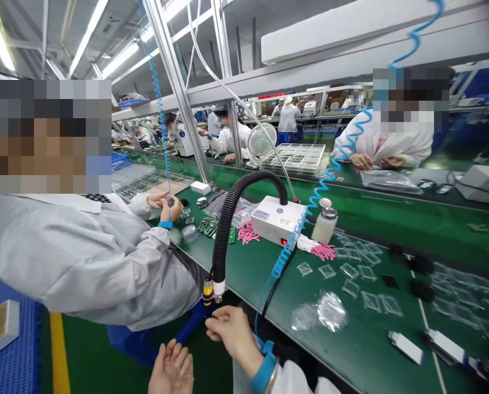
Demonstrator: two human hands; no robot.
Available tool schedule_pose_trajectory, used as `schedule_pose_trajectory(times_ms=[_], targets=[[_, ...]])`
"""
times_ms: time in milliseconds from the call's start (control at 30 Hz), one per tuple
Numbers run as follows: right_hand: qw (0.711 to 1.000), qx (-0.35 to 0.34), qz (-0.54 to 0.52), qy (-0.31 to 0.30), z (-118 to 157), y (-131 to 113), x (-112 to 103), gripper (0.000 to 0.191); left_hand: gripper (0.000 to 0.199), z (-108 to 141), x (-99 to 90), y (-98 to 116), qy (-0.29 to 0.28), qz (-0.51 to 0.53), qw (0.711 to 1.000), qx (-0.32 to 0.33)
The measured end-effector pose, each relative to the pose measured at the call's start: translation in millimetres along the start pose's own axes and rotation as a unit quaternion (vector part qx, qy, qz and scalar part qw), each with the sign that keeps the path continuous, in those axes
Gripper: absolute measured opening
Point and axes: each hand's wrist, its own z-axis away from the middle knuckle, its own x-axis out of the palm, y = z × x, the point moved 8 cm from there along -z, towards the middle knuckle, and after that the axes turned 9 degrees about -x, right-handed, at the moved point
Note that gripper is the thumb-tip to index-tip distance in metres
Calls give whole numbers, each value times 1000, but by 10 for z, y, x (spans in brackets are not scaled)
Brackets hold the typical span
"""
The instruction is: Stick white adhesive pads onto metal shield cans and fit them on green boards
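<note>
My right hand (233,329), with a blue wrist strap (265,368), is just below the nozzle (218,291) of a black corrugated hose (223,241). Its thumb and fingers are pinched together; anything between them is too small to make out. A yellow and black cylindrical sensor (207,290) is fixed beside the nozzle. Lower and to the left, my left hand (173,365) is turned palm up with loosely curled fingers, and I see nothing held in it. The hose rises in an arch from a white box (278,219) on the green bench.
Clear plastic frames (367,272), crumpled clear film (331,311), pink strips (248,232) and a dispenser bottle (325,224) lie or stand on the bench (269,284). A blue coiled cord (324,183) hangs across it. A co-worker (105,257) sits close at left, hands together.
</note>
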Motion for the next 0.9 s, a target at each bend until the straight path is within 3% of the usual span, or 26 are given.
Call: schedule_pose_trajectory(times_ms=[100,200,300,467,600,700,800,900], targets=[[985,-93,142,32,66,-204,-174,25,28,-209,163,-79,1,-37,999,-4],[963,-134,234,26,241,-307,-331,24,27,-406,382,-298,-6,-93,995,-26],[951,-138,276,20,425,-359,-526,23,20,-515,568,-530,-17,-129,991,-36],[958,-112,262,20,611,-378,-791,22,25,-511,647,-681,-19,-151,988,-23],[976,-88,201,4,651,-326,-774,28,26,-481,655,-662,-20,-166,986,-16],[989,-57,124,-48,670,-290,-678,43,28,-446,586,-588,-6,-181,984,-6],[992,-22,52,-113,750,-298,-660,63,32,-326,387,-472,20,-195,981,16],[990,-50,67,-116,872,-392,-813,57,32,-105,142,-469,44,-215,975,13]])
